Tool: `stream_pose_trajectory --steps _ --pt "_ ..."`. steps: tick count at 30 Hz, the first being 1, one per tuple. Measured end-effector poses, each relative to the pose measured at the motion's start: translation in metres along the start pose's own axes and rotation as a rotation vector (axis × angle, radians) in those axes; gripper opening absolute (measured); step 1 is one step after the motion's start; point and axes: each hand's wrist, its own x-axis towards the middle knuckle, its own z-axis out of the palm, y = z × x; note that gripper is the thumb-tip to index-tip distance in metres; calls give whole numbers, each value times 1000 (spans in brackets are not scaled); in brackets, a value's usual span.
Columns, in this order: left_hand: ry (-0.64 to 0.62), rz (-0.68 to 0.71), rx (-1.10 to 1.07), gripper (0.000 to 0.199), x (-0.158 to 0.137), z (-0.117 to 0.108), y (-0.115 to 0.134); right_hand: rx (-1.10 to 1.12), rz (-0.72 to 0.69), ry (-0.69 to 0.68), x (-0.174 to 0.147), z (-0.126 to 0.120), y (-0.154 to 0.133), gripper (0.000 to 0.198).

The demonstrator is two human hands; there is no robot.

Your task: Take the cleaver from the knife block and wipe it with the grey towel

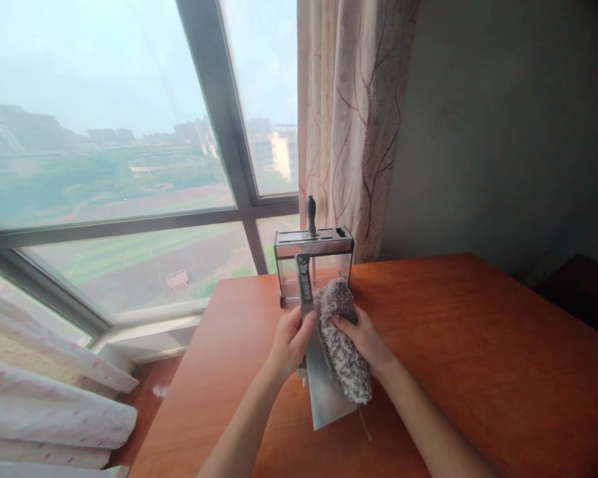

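In the head view, my left hand is closed around a cleaver where the blade meets the dark handle. The handle points away from me and the broad blade points down toward me. A fluffy grey-and-white cloth lies bunched along the blade's right side. My right hand grips this cloth from the right, thumb on top, and presses it against the blade. Part of the blade is hidden under the cloth. A small pale bit below my left hand is too unclear to name.
Just beyond my hands stands a clear-sided knife block with a metal-look top, one dark-handled knife upright in it. The wooden table extends to the right. Windows are at the left, a curtain behind the block.
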Motion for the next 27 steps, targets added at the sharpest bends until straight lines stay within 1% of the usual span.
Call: stream_pose_trajectory --steps 2,4,7,12,14,17,20,24,27 --pt "30 12 5 27 0 1 2 6 9 2 0 2 1 33" --pt "86 11 -18 30 0 1 2 11 28 -6 -1 5 1 32" --pt "162 -3 -70 30 0 -1 0 8 52 -47 -3 9 0 31" --pt "235 5 -145 28 2 -8 2 -33 85 -132 -6 12 0 35" --pt "315 13 -194 29 4 -12 4 -52 115 -191 -6 12 2 38" --pt "476 13 -282 29 6 -21 8 -75 165 -300 -7 10 5 43" --pt "619 71 -297 28 9 -29 10 -83 197 -368 -6 8 7 42" --pt "731 148 -262 28 13 -35 11 -60 194 -372 -5 6 8 43" --pt "857 212 -223 28 15 -35 11 -13 172 -294 -5 6 5 42"
